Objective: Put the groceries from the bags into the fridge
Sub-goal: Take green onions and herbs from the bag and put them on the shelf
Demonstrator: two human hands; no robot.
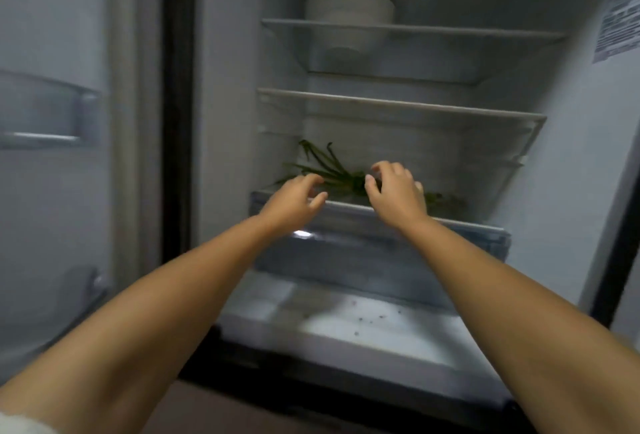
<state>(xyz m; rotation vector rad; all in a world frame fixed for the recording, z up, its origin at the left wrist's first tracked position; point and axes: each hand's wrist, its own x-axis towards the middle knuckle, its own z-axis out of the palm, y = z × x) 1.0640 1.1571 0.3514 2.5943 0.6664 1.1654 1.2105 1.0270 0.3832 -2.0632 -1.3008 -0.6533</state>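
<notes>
Greens (332, 170) lie on the bottom shelf (349, 207) of the fridge (588, 156), light and limp I judge, best taken at the bunched stems, while my left hand (294, 198) and right hand (394, 191) hover above, loosely curled, empty.

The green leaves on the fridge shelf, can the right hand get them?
Probably yes. The right hand hovers right at the green leaves, fingers curled over them, the fridge door is open, and nothing lies between. Blur hides whether it touches them.
</notes>
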